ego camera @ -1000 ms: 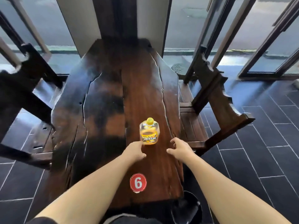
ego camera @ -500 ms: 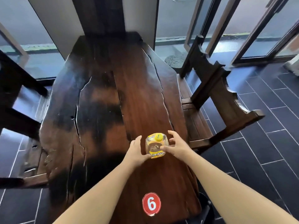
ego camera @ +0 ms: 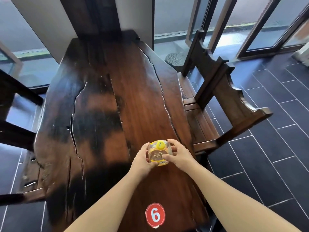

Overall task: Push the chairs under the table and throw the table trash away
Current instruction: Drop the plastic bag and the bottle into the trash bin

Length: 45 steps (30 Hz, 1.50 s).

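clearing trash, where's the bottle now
Head view, lower centre: the bottle is gripped between the left hand and right hand at the near right side of the table.

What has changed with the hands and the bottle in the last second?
Both hands moved forward from just short of the bottle: the left hand and right hand now grip it from either side. Whether it is lifted is unclear. The table, its number 6 sticker, the left chair and the right chair stayed put.
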{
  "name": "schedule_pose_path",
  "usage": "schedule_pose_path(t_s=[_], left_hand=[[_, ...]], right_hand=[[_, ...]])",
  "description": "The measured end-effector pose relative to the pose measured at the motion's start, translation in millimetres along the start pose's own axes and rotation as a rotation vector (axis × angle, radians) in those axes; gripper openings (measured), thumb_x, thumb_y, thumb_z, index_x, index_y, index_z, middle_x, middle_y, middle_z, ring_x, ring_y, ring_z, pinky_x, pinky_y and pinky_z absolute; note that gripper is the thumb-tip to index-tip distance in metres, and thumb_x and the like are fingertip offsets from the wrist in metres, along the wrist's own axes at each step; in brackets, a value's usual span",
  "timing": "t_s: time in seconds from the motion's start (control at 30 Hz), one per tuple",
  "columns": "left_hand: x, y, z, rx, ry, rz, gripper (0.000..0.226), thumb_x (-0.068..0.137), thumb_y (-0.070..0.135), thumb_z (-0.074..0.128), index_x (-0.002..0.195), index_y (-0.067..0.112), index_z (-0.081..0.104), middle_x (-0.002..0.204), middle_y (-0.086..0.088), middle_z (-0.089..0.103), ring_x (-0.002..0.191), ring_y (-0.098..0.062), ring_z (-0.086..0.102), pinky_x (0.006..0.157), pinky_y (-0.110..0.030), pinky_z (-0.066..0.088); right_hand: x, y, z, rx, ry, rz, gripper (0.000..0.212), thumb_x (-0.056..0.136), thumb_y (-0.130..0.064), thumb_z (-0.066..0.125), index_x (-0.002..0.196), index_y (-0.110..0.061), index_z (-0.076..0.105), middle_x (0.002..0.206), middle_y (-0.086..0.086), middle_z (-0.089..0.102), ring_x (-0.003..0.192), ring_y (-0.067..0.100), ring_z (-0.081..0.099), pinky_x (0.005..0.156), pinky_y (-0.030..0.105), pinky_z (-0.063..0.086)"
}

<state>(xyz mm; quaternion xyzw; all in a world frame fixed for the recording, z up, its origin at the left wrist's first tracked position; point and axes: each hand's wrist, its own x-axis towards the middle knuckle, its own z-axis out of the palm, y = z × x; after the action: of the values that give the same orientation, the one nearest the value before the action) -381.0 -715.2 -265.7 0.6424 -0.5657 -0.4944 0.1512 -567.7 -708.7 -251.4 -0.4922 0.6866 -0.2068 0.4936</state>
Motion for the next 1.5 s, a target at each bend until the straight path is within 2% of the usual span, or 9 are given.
schedule_pose_path(t_s=[0.47, 0.53, 0.7, 0.83, 0.93, 1.13, 1.27, 1.33, 1.5], left_hand=[[-75.3, 77.9, 114.2, 0.068, -0.01, 0.066, 0.084, 0.076, 0.024, 0.084, 0.144, 0.028, 0.036, 0.134, 0.003, 0.056, 0.112, -0.017, 0.061, 0.093, -0.032, 0.054], [-94.1, 89.7, 143.5, 0.051, 0.008, 0.06, 0.082, 0.076, 0.023, 0.084, 0.143, 0.028, 0.038, 0.128, 0.004, 0.057, 0.112, -0.018, 0.061, 0.091, -0.03, 0.053], [-140.8, 115.0, 217.9, 0.003, 0.032, 0.049, 0.082, 0.073, 0.022, 0.086, 0.141, 0.028, 0.041, 0.122, 0.006, 0.061, 0.109, -0.015, 0.062, 0.098, -0.041, 0.053], [-170.0, 131.7, 262.1, -0.027, 0.042, 0.045, 0.079, 0.072, 0.017, 0.086, 0.137, 0.031, 0.044, 0.117, 0.008, 0.063, 0.106, -0.012, 0.063, 0.093, -0.033, 0.053], [-184.2, 134.0, 286.2, -0.037, 0.041, 0.055, 0.079, 0.071, 0.02, 0.087, 0.136, 0.032, 0.043, 0.115, 0.007, 0.063, 0.108, -0.017, 0.065, 0.097, -0.044, 0.053], [-202.1, 122.1, 321.1, -0.077, 0.021, 0.017, 0.077, 0.077, 0.018, 0.084, 0.14, 0.027, 0.042, 0.121, 0.0, 0.061, 0.106, -0.017, 0.064, 0.093, -0.036, 0.054], [-201.9, 94.8, 344.8, -0.105, 0.052, -0.031, 0.068, 0.08, 0.017, 0.081, 0.135, 0.029, 0.041, 0.112, 0.009, 0.057, 0.086, -0.004, 0.066, 0.066, -0.008, 0.047], [-199.9, 78.7, 357.4, -0.121, 0.071, -0.053, 0.067, 0.081, 0.018, 0.08, 0.133, 0.032, 0.041, 0.11, 0.013, 0.056, 0.084, -0.003, 0.067, 0.065, -0.008, 0.045], [-163.5, 6.1, 397.8, -0.184, 0.045, -0.167, 0.071, 0.078, 0.02, 0.082, 0.135, 0.035, 0.042, 0.115, 0.009, 0.059, 0.086, -0.006, 0.069, 0.083, -0.027, 0.054]], right_hand=[[-82.9, 88.0, -116.0, 0.111, -0.052, -0.099, 0.07, 0.083, -0.031, 0.08, 0.145, -0.03, 0.046, 0.118, -0.004, 0.064, 0.108, 0.014, 0.063, 0.09, 0.033, 0.057], [-99.6, 106.6, -140.0, 0.114, -0.083, -0.121, 0.068, 0.084, -0.029, 0.079, 0.144, -0.03, 0.046, 0.117, -0.005, 0.064, 0.107, 0.014, 0.064, 0.088, 0.031, 0.058], [-150.6, 151.5, -199.1, 0.079, -0.119, -0.166, 0.066, 0.086, -0.027, 0.077, 0.144, -0.029, 0.046, 0.116, -0.008, 0.062, 0.104, 0.009, 0.062, 0.075, 0.016, 0.053], [-183.2, 182.2, -231.8, 0.066, -0.126, -0.178, 0.066, 0.086, -0.029, 0.078, 0.145, -0.028, 0.046, 0.117, -0.005, 0.062, 0.103, 0.008, 0.063, 0.07, 0.015, 0.052], [-196.9, 199.8, -246.5, 0.046, -0.14, -0.174, 0.066, 0.086, -0.028, 0.078, 0.145, -0.028, 0.046, 0.113, -0.007, 0.061, 0.098, 0.007, 0.063, 0.069, 0.017, 0.054], [-201.9, 237.5, -246.4, 0.041, -0.181, -0.136, 0.067, 0.085, -0.026, 0.079, 0.144, -0.03, 0.047, 0.112, -0.005, 0.063, 0.096, 0.009, 0.066, 0.064, 0.017, 0.052], [-186.9, 267.8, -227.9, 0.0, -0.24, -0.123, 0.07, 0.084, -0.025, 0.08, 0.144, -0.031, 0.046, 0.117, -0.003, 0.062, 0.103, 0.015, 0.066, 0.076, 0.026, 0.057], [-177.7, 282.2, -220.6, -0.017, -0.267, -0.115, 0.071, 0.083, -0.026, 0.081, 0.144, -0.031, 0.046, 0.119, -0.003, 0.062, 0.105, 0.016, 0.065, 0.08, 0.027, 0.057], [-136.7, 346.8, -180.5, -0.05, -0.333, -0.051, 0.068, 0.083, -0.028, 0.08, 0.143, -0.033, 0.047, 0.117, -0.005, 0.063, 0.104, 0.015, 0.066, 0.086, 0.031, 0.057]])
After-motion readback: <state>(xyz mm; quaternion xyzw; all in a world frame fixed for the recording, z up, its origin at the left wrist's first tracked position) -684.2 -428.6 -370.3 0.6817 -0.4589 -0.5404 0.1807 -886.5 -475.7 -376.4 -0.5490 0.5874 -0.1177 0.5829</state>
